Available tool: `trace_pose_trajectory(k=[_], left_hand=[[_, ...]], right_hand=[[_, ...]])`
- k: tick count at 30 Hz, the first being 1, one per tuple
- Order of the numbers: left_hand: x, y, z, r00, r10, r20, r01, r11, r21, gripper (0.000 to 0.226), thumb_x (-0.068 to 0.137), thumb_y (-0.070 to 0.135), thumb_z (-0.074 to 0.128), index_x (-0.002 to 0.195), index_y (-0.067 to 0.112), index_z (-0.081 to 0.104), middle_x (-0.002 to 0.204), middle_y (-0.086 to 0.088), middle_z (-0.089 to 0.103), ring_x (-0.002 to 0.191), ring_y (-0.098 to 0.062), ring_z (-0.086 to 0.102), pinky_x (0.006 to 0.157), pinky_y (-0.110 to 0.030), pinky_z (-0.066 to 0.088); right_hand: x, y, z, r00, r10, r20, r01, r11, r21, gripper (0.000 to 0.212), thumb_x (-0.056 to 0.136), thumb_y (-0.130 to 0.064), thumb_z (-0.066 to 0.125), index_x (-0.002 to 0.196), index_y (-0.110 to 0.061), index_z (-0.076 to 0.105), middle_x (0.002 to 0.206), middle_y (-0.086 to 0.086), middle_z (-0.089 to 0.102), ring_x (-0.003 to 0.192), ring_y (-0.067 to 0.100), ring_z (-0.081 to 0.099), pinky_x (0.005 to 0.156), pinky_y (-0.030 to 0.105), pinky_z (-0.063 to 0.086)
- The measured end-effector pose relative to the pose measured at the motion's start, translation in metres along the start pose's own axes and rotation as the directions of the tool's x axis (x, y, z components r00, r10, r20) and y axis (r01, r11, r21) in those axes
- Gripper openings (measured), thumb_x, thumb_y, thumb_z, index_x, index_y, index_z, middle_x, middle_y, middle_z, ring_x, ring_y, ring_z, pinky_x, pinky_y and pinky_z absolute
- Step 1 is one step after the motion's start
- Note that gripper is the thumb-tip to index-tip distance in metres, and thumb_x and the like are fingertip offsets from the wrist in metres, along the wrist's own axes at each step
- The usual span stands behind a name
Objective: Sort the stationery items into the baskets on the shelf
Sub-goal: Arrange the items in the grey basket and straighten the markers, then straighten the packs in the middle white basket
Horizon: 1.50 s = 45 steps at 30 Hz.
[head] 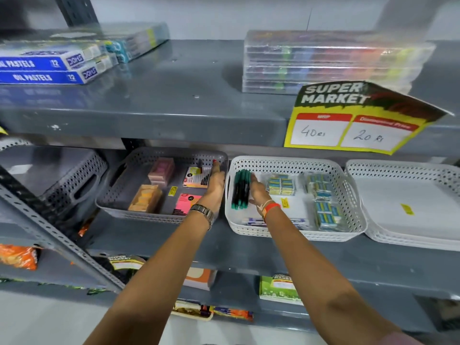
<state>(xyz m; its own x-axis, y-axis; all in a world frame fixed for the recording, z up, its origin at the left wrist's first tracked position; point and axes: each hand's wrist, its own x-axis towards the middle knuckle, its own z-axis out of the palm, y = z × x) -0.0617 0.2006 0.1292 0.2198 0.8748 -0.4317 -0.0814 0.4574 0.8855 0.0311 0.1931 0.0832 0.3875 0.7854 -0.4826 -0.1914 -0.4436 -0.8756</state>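
Note:
A grey basket (159,217) on the middle shelf holds sticky-note packs and small blocks. My left hand (216,181) reaches into its right side, fingers stretched along the edge of a sticky-note pack (195,178); its thumb is hidden, so the grip is unclear. Beside it, a white basket (298,235) holds several eraser packs (281,184). My right hand (258,191) is in this basket's left end, closed around a bundle of green-capped black markers (240,190) standing along the basket wall.
Another white basket (410,168) with only a yellow sticker stands to the right. A tilted grey basket (74,175) sits at far left. On the shelf above lie oil pastel boxes (44,70), clear pen cases (323,63) and a hanging price sign (353,115).

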Motion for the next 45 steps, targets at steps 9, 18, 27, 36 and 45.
trace_pose_trajectory(k=[9, 18, 27, 36, 45], left_hand=[[0.021, -0.015, 0.027, 0.92, 0.358, -0.157, -0.336, 0.93, 0.152, 0.046, 0.097, 0.032, 0.043, 0.125, -0.002, 0.055, 0.131, -0.019, 0.055, 0.124, -0.032, 0.049, 0.091, -0.03, 0.037], [0.057, -0.051, 0.1, 0.991, -0.135, 0.016, 0.133, 0.987, 0.087, 0.078, 0.09, 0.067, 0.012, 0.151, 0.019, 0.008, 0.157, -0.009, 0.013, 0.145, -0.023, 0.015, 0.119, -0.038, 0.009], [0.124, -0.092, 0.103, 0.987, -0.157, -0.012, 0.157, 0.975, 0.156, 0.128, 0.051, 0.096, 0.009, 0.149, 0.016, 0.026, 0.153, -0.011, 0.03, 0.139, -0.025, 0.032, 0.118, -0.043, 0.019], [0.056, -0.053, 0.098, 0.991, -0.131, -0.003, 0.129, 0.971, 0.202, 0.077, 0.093, 0.063, 0.009, 0.148, 0.012, 0.026, 0.152, -0.009, 0.029, 0.14, -0.025, 0.027, 0.114, -0.039, 0.02], [0.042, -0.075, 0.059, 0.969, -0.034, 0.243, -0.213, 0.376, 0.902, 0.019, 0.09, 0.021, 0.05, 0.08, 0.007, 0.058, 0.085, -0.014, 0.063, 0.084, -0.025, 0.061, 0.075, -0.031, 0.046]], right_hand=[[0.005, 0.002, -0.065, 0.893, -0.164, -0.419, 0.245, 0.958, 0.147, 0.031, 0.097, -0.02, 0.04, 0.102, -0.001, 0.064, 0.098, 0.022, 0.066, 0.093, 0.036, 0.06, 0.073, 0.033, 0.044], [0.016, 0.003, -0.107, 0.977, -0.096, -0.192, 0.095, 0.995, -0.015, 0.057, 0.1, -0.042, 0.017, 0.146, -0.011, 0.028, 0.15, 0.015, 0.036, 0.136, 0.028, 0.038, 0.114, 0.038, 0.025], [0.022, 0.002, -0.112, 0.993, -0.013, -0.116, 0.012, 1.0, -0.017, 0.067, 0.097, -0.051, 0.014, 0.148, -0.008, 0.021, 0.157, 0.013, 0.021, 0.145, 0.028, 0.022, 0.119, 0.036, 0.017], [0.008, 0.001, -0.118, 0.983, -0.114, -0.144, 0.082, 0.973, -0.215, 0.056, 0.1, -0.041, 0.024, 0.138, -0.003, 0.041, 0.145, 0.019, 0.042, 0.135, 0.033, 0.039, 0.108, 0.036, 0.032], [-0.003, 0.03, -0.122, 0.985, -0.171, 0.021, 0.103, 0.487, -0.867, 0.029, 0.089, -0.007, 0.045, 0.109, 0.003, 0.063, 0.115, 0.022, 0.065, 0.109, 0.037, 0.061, 0.091, 0.038, 0.052]])
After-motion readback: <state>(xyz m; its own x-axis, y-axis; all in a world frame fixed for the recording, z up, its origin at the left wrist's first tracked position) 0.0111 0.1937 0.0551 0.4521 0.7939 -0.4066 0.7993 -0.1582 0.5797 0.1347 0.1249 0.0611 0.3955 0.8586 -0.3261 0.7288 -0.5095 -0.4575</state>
